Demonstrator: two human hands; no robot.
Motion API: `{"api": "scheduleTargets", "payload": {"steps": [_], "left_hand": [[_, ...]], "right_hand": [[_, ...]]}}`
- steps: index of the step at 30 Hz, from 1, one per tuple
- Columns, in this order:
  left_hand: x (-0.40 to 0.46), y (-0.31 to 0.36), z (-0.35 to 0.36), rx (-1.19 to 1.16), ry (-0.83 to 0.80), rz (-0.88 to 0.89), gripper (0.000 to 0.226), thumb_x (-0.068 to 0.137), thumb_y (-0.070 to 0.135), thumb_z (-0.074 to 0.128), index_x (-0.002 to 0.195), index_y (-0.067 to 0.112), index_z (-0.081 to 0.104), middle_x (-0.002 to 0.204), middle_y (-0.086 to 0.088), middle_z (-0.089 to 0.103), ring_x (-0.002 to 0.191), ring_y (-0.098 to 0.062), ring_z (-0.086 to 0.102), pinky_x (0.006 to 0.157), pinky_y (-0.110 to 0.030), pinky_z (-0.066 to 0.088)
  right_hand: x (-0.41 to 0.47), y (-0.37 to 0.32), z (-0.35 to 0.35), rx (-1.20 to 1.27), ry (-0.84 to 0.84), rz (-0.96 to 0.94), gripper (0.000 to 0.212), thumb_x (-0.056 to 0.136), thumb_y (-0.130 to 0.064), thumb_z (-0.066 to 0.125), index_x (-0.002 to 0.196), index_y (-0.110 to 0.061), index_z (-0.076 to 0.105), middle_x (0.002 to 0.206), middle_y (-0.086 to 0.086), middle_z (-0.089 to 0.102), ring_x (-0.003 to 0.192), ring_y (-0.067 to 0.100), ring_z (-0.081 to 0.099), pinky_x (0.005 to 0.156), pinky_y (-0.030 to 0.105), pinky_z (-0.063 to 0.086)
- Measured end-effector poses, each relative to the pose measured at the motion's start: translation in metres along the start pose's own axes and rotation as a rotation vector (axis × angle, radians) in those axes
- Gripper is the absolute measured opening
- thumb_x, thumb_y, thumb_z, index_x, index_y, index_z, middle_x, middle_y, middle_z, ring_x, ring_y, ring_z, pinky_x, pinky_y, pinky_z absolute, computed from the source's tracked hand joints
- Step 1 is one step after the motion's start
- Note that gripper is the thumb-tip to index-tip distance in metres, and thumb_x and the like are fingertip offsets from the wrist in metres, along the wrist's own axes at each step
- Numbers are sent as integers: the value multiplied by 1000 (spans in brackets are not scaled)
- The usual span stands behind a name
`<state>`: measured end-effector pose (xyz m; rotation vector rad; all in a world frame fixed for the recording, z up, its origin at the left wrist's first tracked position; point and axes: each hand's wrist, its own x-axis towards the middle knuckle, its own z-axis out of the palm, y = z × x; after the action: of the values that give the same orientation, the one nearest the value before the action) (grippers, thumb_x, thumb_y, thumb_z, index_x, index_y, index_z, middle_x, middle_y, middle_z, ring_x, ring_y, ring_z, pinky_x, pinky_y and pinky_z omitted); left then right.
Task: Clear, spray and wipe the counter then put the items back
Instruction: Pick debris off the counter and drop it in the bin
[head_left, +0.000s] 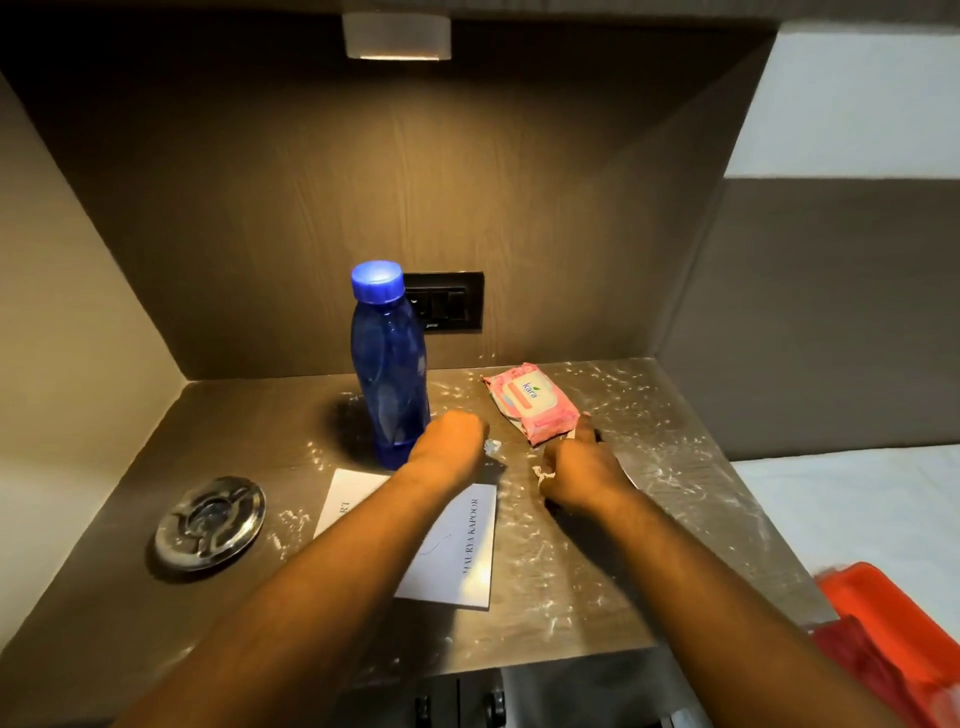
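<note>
On the table (649, 431) there are one blue bottle (387, 364) standing near the back edge, one pink wipes packet (532, 402) lying flat to its right, one white card (462, 551) near the front edge and one metal ashtray (210, 522) toward the left edge. The right hand (579, 475) is the nearer one to the packet: it touches the packet's near end, and the packet's long axis runs away from it toward the back wall. Its fingers seem curled on a small pale scrap, while the left hand (449, 441), just beside the bottle's base, has curled fingers, and I cannot tell whether they hold anything.
</note>
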<state>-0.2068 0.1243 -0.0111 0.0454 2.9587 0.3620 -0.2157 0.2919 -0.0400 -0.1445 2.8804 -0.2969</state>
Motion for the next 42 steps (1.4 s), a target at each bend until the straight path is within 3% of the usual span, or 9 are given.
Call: {"api": "scheduleTargets", "payload": {"steps": [1,3,8,14,19,27,31,34,42], "left_hand": [[7,0,-1,13,-7,-4,26,89,26,67,110,10,66,108,-13,67,98,-32,63,81,-38,52],[18,-2,1,26,-16,-6,19,90,16,64,108,12,67,109,-13,68,98,-30,62,78,-36,50],[26,-3,12,39,-26,14,17,88,4,59,100,11,68,105,-14,67,90,-28,60,75,-36,51],[25,-7,15,10,6,36,12,89,9,62,100,10,68,105,-14,67,82,-24,55,72,-33,49],[19,-8,8,-109,13,19,24,87,27,70,106,12,69,104,-9,69,93,-27,62,75,-33,49],[-19,37,-7,-252,127,182,25,87,17,65,111,14,72,113,-8,70,106,-26,61,88,-33,49],[-48,60,-7,-264,136,392,16,84,16,66,97,14,75,99,-7,73,92,-27,64,68,-25,40],[-73,77,7,-274,84,516,14,81,11,67,91,11,76,94,-9,74,87,-27,64,61,-22,28],[-154,150,92,-311,-193,718,11,84,17,68,89,11,75,89,-9,74,84,-24,66,64,-25,38]], "right_hand": [[2,1,-5,47,-27,9,6,87,-26,64,83,-22,62,154,20,25,113,33,54,91,36,51],[9,5,-8,111,-59,6,22,82,-24,68,65,-23,54,133,18,51,99,27,59,69,30,48],[19,6,-7,131,-73,-7,10,82,-24,71,77,-18,64,85,2,66,87,20,63,66,29,49],[18,-4,1,-44,71,-48,19,87,-12,60,103,-9,69,107,13,68,99,30,62,78,32,49],[5,-1,-1,74,147,-77,20,90,-14,55,100,-8,71,104,14,70,94,31,64,80,35,51],[-56,22,-22,424,362,87,8,86,-17,67,92,-18,72,105,6,71,93,24,64,78,32,49],[-105,38,-28,491,452,216,8,85,-15,68,83,-23,69,98,5,72,84,20,63,69,30,48],[-149,48,-21,477,499,283,8,83,-16,67,85,-19,74,94,5,74,85,22,65,73,30,50],[-285,99,39,524,546,609,14,84,-11,62,74,-6,70,83,16,73,80,33,66,67,36,49]]}}
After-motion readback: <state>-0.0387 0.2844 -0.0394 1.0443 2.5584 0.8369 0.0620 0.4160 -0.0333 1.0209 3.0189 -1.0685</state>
